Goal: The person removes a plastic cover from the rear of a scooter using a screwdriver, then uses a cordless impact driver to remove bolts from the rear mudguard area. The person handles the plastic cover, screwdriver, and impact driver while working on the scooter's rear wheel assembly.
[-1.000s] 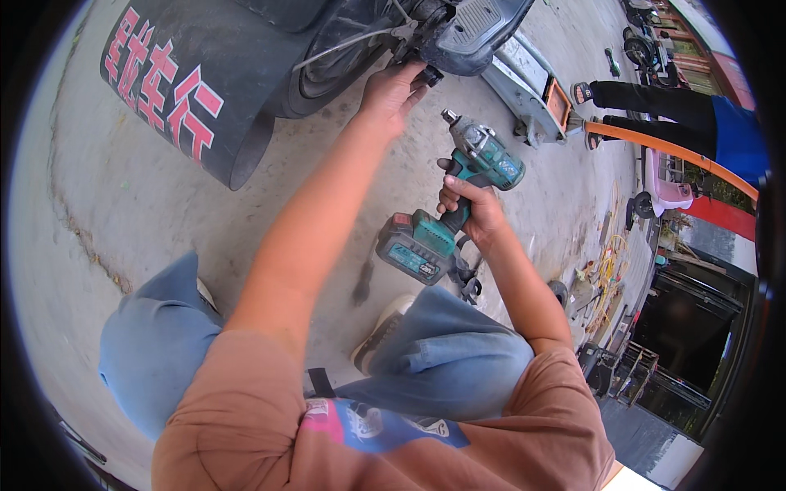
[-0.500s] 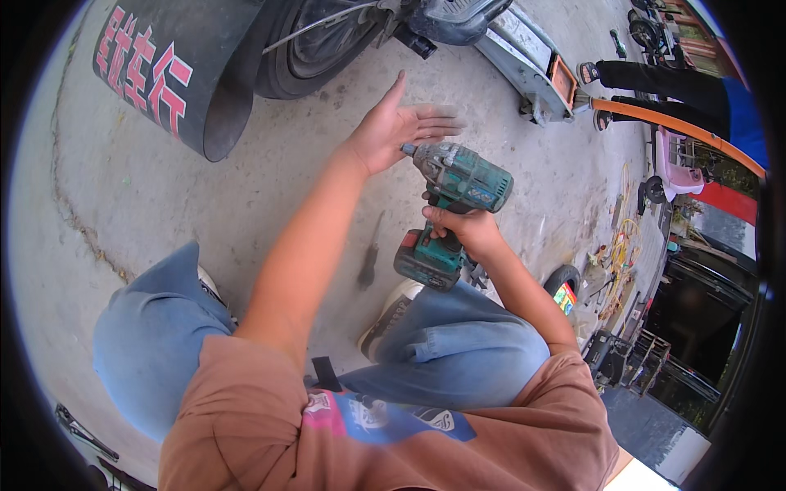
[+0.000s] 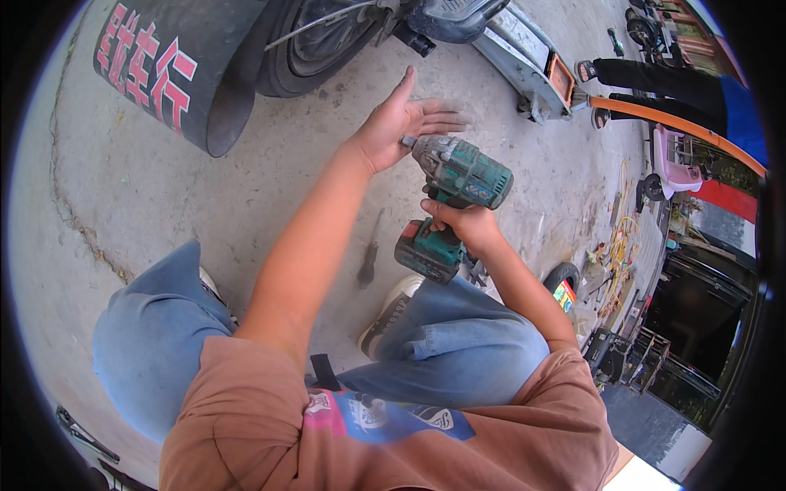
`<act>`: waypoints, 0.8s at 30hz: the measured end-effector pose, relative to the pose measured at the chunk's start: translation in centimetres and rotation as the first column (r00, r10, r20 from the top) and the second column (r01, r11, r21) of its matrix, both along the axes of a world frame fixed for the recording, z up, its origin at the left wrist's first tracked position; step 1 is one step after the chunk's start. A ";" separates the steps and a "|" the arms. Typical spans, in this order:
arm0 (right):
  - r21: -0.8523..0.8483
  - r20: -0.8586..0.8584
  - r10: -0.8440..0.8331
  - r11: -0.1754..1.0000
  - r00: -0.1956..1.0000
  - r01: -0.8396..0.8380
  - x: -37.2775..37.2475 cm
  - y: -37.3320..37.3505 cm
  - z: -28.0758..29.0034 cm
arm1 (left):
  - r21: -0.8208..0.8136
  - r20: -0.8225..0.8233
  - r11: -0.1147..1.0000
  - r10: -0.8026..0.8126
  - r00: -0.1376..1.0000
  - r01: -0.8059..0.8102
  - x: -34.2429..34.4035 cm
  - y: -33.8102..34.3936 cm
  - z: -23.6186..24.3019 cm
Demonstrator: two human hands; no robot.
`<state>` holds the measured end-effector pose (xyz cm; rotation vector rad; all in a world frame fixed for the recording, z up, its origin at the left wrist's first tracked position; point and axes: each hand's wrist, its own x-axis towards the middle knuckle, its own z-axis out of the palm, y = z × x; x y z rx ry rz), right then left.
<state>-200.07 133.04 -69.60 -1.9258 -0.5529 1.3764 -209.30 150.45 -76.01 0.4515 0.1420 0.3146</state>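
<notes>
2 bare hands meet at a green cordless impact wrench (image 3: 453, 190) in the head view, above the person's knees. Right hand (image 3: 460, 221) has its fingers clamped around the wrench's grip, just above the battery pack (image 3: 427, 250) at the foot of the tool. Its nose points up and to the left, at the left hand (image 3: 399, 123). That hand is flat, fingers stretched out and close together, thumb raised, its palm at the tip of the wrench; whether they touch I cannot tell. Below the tool, a dark hand tool (image 3: 368, 262) lies on the concrete floor (image 3: 123, 196) beside a white shoe (image 3: 388, 315). Farther up stand a black tyre (image 3: 315, 41) and a black cylinder with red characters (image 3: 172, 61). At upper right, 1 other person's dark-clad legs (image 3: 655, 86) stand near a floor jack (image 3: 532, 65).
</notes>
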 end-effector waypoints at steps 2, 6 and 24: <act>-0.002 0.004 0.000 1.000 1.000 0.000 0.0 0.0 0.0 | 0.017 0.005 1.000 0.004 1.000 -0.004 0.0 0.0 -0.1; -0.032 0.035 0.017 0.999 0.999 -0.016 -0.1 0.0 0.2 | 0.046 -0.013 0.999 0.016 1.000 -0.016 0.1 0.0 -0.1; -0.004 -0.117 0.014 1.000 0.993 -0.015 0.5 -0.9 -0.3 | 0.085 0.039 0.996 0.003 0.999 -0.006 0.3 -0.3 1.0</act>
